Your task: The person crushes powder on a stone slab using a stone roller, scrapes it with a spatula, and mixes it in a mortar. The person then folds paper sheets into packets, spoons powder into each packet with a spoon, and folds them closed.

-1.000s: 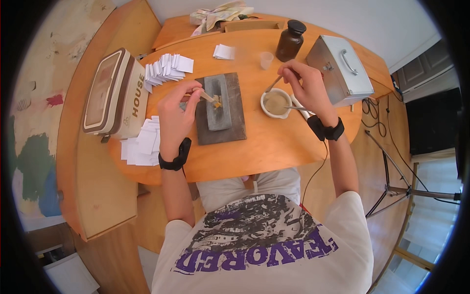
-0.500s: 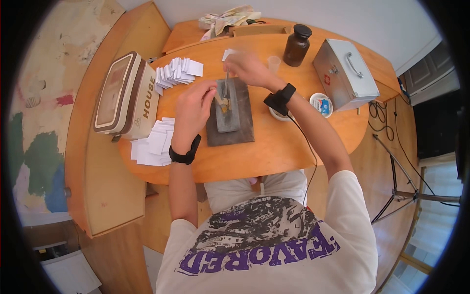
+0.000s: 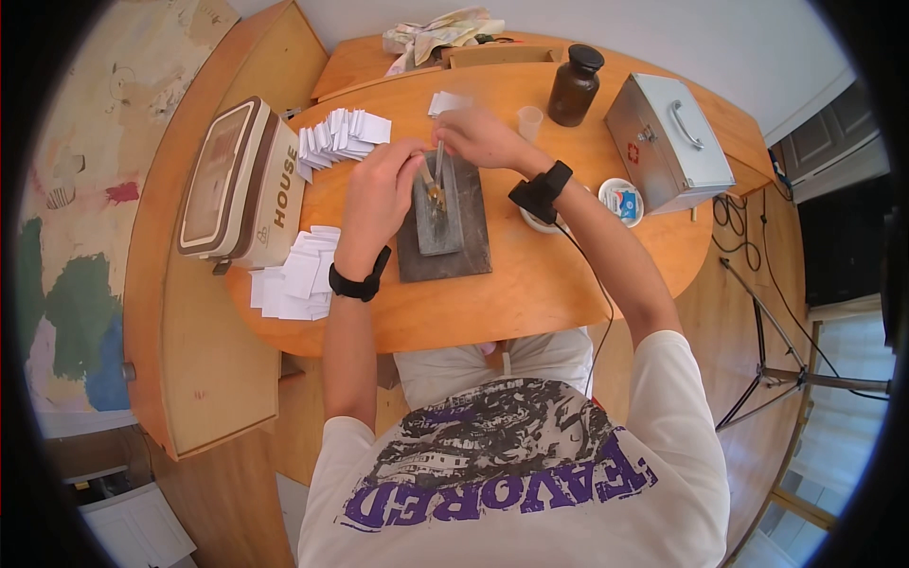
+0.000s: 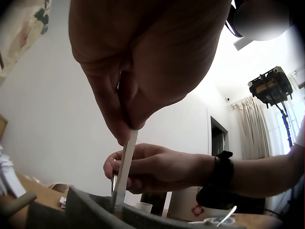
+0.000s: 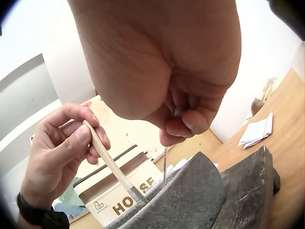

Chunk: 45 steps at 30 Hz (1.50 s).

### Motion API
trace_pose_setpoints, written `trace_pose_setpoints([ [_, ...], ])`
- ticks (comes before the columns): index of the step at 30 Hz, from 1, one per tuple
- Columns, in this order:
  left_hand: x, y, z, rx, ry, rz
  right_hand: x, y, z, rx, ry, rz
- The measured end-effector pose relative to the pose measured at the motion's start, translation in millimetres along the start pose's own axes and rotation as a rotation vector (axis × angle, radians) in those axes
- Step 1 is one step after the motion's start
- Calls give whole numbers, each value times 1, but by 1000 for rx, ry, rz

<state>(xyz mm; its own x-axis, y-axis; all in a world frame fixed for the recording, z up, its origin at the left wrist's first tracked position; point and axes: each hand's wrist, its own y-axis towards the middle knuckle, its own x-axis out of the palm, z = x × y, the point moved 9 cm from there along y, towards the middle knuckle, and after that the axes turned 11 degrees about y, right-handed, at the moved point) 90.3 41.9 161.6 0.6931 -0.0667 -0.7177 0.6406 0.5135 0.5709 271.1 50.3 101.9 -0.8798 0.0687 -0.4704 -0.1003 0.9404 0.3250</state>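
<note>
We see the left hand (image 3: 377, 201) pinching a wooden-handled brush (image 5: 110, 162) between thumb and fingers, its ferrule inside a grey stone trough (image 3: 438, 235). Beside it, the right hand (image 3: 483, 138) pinches 1 slender metal tool (image 5: 165, 167) that reaches down into the same trough. Something yellowish shows near the brush's tip, too small for us to identify. The trough lies on a dark slab (image 3: 475, 227) on the surface (image 3: 540, 293), right of 2 groups of white papers (image 3: 341, 137).
</note>
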Motion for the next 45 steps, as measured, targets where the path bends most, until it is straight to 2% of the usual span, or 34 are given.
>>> trace_pose_setpoints([
  [3, -2, 0, -1, -11, 0, 1, -2, 0, 6, 0, -9, 18],
  [9, -10, 1, 2, -45, 8, -6, -3, -5, 23, 121, 76, 24],
  [11, -14, -1, 3, -59, -60, 6, -5, -10, 34, 267, 184, 42],
  [15, -29, -4, 8, -93, -79, 32, -8, -17, 38, 276, 265, 54],
  [17, -34, -9, 6, -142, -109, 48, -17, -29, 39, 348, 381, 113],
  [21, -39, -18, 4, -169, -139, 84, -55, -65, 32, 446, 303, 196],
  [24, -37, -23, -2, -207, -172, 84, -88, -97, 21, 412, 291, 260],
  [27, -33, -26, -6, -210, -199, 86, -123, -132, 9, 389, 133, 368],
  [32, -27, -27, -9, -186, -197, 92, -119, -162, -35, 255, -135, 354],
  [34, -25, -29, -11, -191, -199, 88, -106, -159, -60, 60, -339, 268],
  [35, -25, -29, -11, -193, -199, 87, -107, -158, -69, 19, -396, 301],
  [39, -28, -34, -13, -216, -190, 114, -112, -143, -90, 25, -325, 398],
  [41, -27, -33, -12, -221, -205, 119, -106, -127, -79, 100, -103, 408],
  [45, -23, -35, -7, -213, -181, 122, -70, -77, -73, -6, 0, 352],
])
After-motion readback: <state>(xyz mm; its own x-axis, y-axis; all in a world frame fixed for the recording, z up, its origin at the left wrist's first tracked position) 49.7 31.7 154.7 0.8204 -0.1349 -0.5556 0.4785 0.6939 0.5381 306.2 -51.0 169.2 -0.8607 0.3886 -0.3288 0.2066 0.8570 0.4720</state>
